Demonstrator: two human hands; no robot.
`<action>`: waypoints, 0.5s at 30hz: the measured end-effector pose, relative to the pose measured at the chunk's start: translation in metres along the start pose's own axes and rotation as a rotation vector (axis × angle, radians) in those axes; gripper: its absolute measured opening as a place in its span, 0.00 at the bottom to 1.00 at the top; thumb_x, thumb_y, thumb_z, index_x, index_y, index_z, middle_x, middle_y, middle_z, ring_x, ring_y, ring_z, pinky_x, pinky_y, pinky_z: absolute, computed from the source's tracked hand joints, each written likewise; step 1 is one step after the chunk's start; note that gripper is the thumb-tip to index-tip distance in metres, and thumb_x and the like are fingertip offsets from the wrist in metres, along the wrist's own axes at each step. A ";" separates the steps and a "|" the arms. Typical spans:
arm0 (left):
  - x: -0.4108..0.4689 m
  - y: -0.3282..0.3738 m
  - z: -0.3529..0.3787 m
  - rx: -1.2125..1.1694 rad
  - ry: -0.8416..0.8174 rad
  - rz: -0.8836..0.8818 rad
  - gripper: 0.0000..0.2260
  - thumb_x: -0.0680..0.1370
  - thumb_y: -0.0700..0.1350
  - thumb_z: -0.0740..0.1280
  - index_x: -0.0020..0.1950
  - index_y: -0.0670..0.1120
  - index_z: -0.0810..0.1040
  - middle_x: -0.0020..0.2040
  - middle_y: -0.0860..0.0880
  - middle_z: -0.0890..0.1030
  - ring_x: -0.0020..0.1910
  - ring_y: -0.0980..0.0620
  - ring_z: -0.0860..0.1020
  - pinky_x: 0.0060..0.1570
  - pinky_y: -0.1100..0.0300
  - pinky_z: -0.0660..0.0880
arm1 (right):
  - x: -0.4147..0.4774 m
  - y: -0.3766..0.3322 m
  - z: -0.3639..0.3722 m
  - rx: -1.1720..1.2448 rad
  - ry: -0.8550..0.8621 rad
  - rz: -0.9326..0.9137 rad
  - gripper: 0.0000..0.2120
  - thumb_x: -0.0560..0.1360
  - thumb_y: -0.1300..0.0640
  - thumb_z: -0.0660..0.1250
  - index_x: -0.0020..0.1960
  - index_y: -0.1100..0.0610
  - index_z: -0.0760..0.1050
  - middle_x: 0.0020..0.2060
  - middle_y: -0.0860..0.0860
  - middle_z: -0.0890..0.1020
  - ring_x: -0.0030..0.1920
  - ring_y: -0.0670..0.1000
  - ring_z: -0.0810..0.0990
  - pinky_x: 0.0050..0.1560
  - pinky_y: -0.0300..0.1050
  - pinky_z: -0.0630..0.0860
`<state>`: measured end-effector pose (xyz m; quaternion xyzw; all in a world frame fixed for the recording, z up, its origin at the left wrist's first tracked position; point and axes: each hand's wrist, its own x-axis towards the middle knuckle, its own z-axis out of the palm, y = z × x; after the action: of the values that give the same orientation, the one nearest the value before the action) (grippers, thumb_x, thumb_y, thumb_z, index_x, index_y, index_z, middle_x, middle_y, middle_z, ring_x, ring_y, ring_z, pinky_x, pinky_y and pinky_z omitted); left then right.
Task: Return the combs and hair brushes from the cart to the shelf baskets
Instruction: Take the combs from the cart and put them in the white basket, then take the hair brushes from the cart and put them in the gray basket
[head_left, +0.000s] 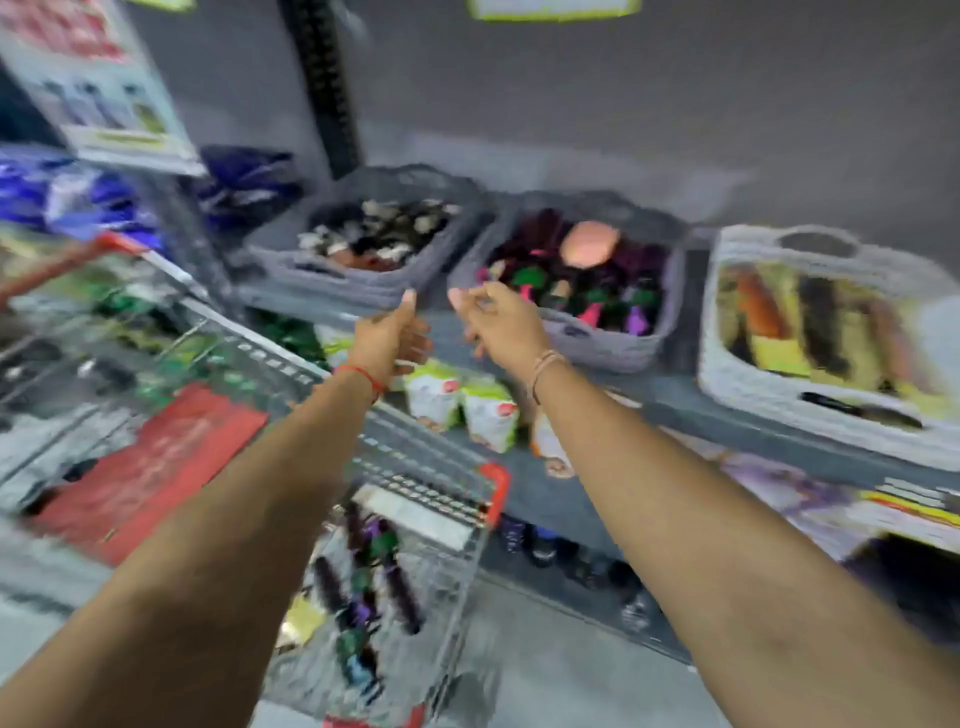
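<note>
The picture is blurred by motion. Both my arms reach forward over the wire cart (431, 499) toward the shelf baskets. My left hand (392, 332) is loosely curled with the thumb up, and nothing shows in it. My right hand (498, 322) hovers at the near rim of the middle grey basket (608, 343), fingers bent and apart, holding nothing. That basket holds several purple, green and pink brushes. A left grey basket (291, 262) holds dark and pale items. A white basket (743, 374) at the right holds long packaged combs. Several brushes (363, 577) lie in the cart.
The cart has red corner trim and a red flap (156, 462) at the left. White and green pouches (462, 405) stand on the lower shelf beneath the baskets. Blue packages (47, 192) fill the shelf at the far left. A dark upright post (327, 88) rises behind the baskets.
</note>
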<state>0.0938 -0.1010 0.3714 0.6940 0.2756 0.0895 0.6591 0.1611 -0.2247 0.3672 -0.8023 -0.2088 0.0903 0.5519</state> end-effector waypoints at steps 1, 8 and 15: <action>0.000 -0.020 -0.031 -0.032 0.049 -0.054 0.21 0.79 0.57 0.55 0.34 0.45 0.73 0.21 0.51 0.78 0.18 0.57 0.75 0.21 0.72 0.69 | -0.001 0.006 0.030 -0.009 -0.078 0.039 0.13 0.71 0.42 0.65 0.35 0.49 0.70 0.27 0.49 0.76 0.27 0.49 0.76 0.33 0.50 0.76; -0.013 -0.166 -0.147 -0.126 0.313 -0.510 0.16 0.80 0.53 0.56 0.35 0.47 0.67 0.34 0.48 0.72 0.28 0.53 0.72 0.25 0.64 0.70 | -0.004 0.093 0.169 -0.147 -0.443 0.329 0.16 0.72 0.40 0.62 0.42 0.54 0.72 0.28 0.50 0.75 0.18 0.42 0.73 0.15 0.30 0.62; 0.004 -0.280 -0.147 0.005 0.379 -0.754 0.06 0.75 0.44 0.67 0.40 0.44 0.73 0.33 0.46 0.72 0.24 0.56 0.72 0.22 0.66 0.69 | 0.003 0.200 0.231 -0.392 -0.753 0.523 0.18 0.73 0.47 0.65 0.56 0.59 0.72 0.53 0.62 0.79 0.48 0.57 0.78 0.35 0.41 0.68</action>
<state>-0.0484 0.0230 0.1173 0.5173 0.6269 -0.0326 0.5816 0.1245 -0.0879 0.0964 -0.8282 -0.1982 0.4682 0.2358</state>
